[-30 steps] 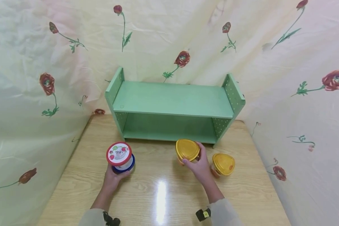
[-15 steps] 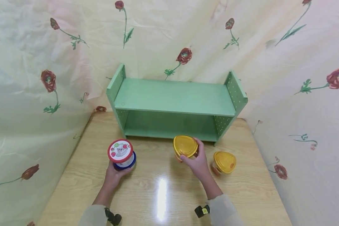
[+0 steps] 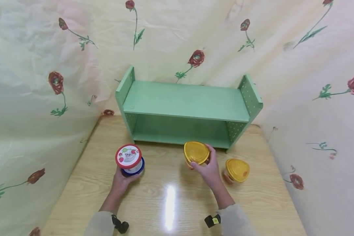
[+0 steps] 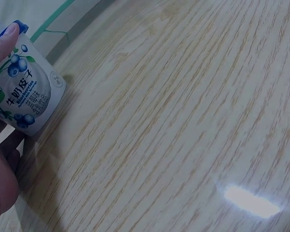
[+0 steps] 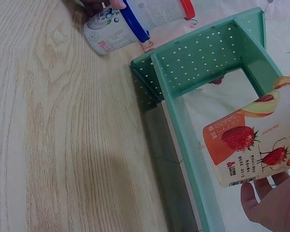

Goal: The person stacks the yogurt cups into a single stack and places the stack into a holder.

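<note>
My left hand (image 3: pixel 121 182) grips a blue-lidded yogurt cup (image 4: pixel 31 87) with blueberries printed on its side. On top of that cup stands a red-lidded yogurt cup (image 3: pixel 128 155), which hides most of the blue lid in the head view. To the right, in front of the shelf, my right hand (image 3: pixel 210 173) holds a yellow-lidded yogurt cup (image 3: pixel 196 152) round its side. Strawberries and a peach slice show on this cup in the right wrist view. Another yellow-lidded cup (image 3: pixel 237 169) stands on the table just right of that hand.
A green two-tier shelf (image 3: pixel 183 100) stands at the back of the wooden table (image 3: pixel 153 200). Flower-printed cloth (image 3: pixel 162 36) hangs behind it and along both sides. A bright light reflection lies on the table between the forearms.
The whole head view has shifted slightly. Both hands keep their hold on the same cups, with little movement relative to the shelf.
</note>
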A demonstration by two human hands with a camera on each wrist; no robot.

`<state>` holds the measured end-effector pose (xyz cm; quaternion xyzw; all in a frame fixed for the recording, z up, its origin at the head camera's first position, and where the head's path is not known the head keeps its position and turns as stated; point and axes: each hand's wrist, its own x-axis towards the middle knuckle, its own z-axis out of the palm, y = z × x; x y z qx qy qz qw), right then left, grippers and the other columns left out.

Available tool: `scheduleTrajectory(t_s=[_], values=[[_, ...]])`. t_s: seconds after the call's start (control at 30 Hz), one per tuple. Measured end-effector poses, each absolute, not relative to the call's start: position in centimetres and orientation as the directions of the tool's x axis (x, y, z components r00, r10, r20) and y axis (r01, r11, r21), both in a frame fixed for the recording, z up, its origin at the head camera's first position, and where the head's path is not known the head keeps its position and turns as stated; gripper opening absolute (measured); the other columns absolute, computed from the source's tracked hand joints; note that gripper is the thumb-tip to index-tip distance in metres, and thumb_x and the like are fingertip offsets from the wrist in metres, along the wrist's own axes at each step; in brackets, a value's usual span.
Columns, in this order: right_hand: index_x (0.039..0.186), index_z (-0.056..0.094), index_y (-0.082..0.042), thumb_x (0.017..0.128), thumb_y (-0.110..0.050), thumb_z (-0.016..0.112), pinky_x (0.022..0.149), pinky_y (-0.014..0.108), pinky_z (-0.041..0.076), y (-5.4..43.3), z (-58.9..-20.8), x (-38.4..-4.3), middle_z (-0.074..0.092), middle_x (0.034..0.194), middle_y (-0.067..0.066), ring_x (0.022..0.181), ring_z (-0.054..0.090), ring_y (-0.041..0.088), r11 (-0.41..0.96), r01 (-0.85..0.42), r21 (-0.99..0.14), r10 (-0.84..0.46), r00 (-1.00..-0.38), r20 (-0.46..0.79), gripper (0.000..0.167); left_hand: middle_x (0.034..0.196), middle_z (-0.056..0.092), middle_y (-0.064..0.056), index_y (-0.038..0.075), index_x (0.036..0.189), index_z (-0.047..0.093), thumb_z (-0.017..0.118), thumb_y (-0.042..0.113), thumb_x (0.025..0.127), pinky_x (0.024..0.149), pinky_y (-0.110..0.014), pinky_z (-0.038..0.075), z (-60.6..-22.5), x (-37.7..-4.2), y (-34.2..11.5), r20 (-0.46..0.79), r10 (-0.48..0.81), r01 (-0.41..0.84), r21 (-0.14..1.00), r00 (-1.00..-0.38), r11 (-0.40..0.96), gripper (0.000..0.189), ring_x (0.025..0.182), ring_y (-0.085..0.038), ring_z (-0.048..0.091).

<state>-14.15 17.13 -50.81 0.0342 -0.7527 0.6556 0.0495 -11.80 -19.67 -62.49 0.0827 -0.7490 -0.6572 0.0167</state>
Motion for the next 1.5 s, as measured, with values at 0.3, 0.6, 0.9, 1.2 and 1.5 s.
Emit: scheduleTrajectory(t_s=[0.3, 0.6, 0.9, 1.2, 1.5], values=[[0.152, 0.030, -0.009, 0.078, -0.003, 0.085, 0.092, 0.020, 0.050, 16.9, -50.9, -14.2, 0.043, 0.142, 0.018, 0.121, 0.048, 0.028, 0.150, -0.080, -0.985, 0.017, -0.996, 0.083, 0.093, 0.158, 0.032, -0.017, 0.012, 0.159, 0.018, 0.089, 0.011, 0.076, 0.122, -0.056, 0.016, -62.3, -11.7, -19.9, -0.071, -0.143, -0.092, 0.985, -0.987, 0.146, 0.109, 0.149, -0.037, 0.024], [0.151, 0.031, -0.012, 0.078, -0.005, 0.086, 0.099, 0.041, 0.051, 16.1, -49.8, -15.1, 0.046, 0.140, 0.015, 0.122, 0.050, 0.028, 0.199, -0.038, -0.979, -0.001, -0.999, 0.038, 0.092, 0.157, 0.032, -0.019, 0.010, 0.158, 0.018, 0.088, 0.008, 0.077, 0.121, -0.058, 0.016, -62.3, -11.7, -19.6, -0.039, -0.135, -0.059, 0.988, -0.990, 0.142, 0.107, 0.148, -0.040, 0.024], [0.150, 0.033, -0.012, 0.076, -0.005, 0.088, 0.087, 0.029, 0.056, 14.4, -49.4, -15.4, 0.047, 0.137, 0.018, 0.117, 0.051, 0.031, 0.180, -0.067, -0.981, -0.026, -0.998, 0.063, 0.093, 0.157, 0.033, -0.019, 0.009, 0.157, 0.019, 0.088, 0.007, 0.076, 0.121, -0.058, 0.017, -62.3, -11.7, -19.6, -0.039, -0.146, -0.060, 0.987, -0.988, 0.147, 0.107, 0.148, -0.039, 0.025], [0.147, 0.037, -0.014, 0.073, -0.008, 0.090, 0.083, 0.031, 0.057, 12.3, -48.8, -15.4, 0.051, 0.132, 0.016, 0.111, 0.054, 0.032, 0.149, -0.130, -0.980, -0.064, -0.991, 0.121, 0.092, 0.157, 0.033, -0.019, 0.010, 0.158, 0.018, 0.088, 0.009, 0.076, 0.121, -0.057, 0.016, -62.6, -11.7, -19.7, -0.031, -0.144, -0.052, 0.988, -0.989, 0.145, 0.108, 0.148, -0.039, 0.025], [0.147, 0.037, -0.011, 0.073, -0.008, 0.089, 0.089, 0.039, 0.054, 9.9, -46.7, -14.9, 0.050, 0.133, 0.016, 0.113, 0.053, 0.030, 0.158, -0.137, -0.978, -0.107, -0.987, 0.121, 0.091, 0.157, 0.033, -0.018, 0.011, 0.158, 0.019, 0.088, 0.010, 0.077, 0.122, -0.056, 0.016, -62.5, -11.6, -19.7, -0.031, -0.143, -0.051, 0.989, -0.989, 0.139, 0.107, 0.148, -0.038, 0.025]])
